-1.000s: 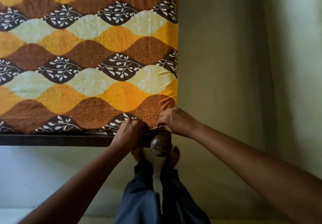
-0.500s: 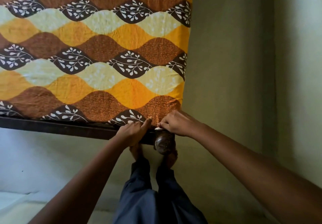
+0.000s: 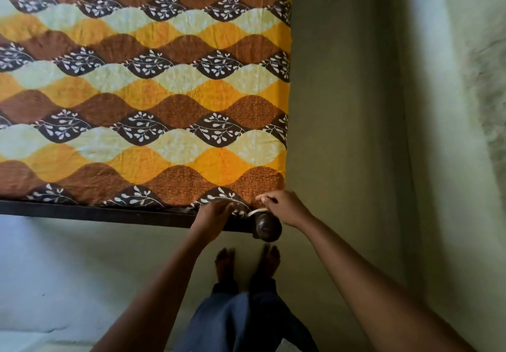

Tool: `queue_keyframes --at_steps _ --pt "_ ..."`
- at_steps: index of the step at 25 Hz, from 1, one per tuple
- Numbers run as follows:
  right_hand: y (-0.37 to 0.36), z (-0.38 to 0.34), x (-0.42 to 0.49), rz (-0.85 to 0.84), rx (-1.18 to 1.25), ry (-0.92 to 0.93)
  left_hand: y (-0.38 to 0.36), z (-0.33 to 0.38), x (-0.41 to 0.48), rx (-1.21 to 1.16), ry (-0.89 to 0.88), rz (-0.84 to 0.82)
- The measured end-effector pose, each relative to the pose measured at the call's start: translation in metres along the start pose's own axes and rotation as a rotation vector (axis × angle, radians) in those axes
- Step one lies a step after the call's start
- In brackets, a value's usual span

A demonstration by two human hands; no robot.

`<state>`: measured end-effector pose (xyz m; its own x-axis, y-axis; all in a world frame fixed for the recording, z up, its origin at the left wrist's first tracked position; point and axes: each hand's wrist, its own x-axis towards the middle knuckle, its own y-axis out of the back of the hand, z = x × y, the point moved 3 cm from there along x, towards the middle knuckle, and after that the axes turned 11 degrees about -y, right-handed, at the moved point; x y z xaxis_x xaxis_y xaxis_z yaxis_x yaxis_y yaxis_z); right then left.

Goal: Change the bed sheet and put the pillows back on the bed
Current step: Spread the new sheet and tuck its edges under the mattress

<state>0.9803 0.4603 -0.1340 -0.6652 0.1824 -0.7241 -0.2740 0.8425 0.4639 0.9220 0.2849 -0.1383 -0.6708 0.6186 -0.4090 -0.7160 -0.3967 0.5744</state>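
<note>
Head view: the bed sheet lies spread over the bed. At its near right corner the right hand pinches it; the left hand is blurred, its grip unclear. Tucking seems to be the step in hand; next, push that corner under.

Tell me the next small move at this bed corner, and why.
Probably tuck the pale hem down behind the bed frame. The left hand and right hand are both at the near corner of the sheet, beside the round post knob. The hem shows loose there, while the rest lies flat.
</note>
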Motion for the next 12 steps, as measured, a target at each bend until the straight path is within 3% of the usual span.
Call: queue_keyframes --at_steps 12 --pt "0.032 -0.042 -0.057 0.341 0.666 -0.102 0.056 0.077 -0.007 -0.650 0.048 0.106"
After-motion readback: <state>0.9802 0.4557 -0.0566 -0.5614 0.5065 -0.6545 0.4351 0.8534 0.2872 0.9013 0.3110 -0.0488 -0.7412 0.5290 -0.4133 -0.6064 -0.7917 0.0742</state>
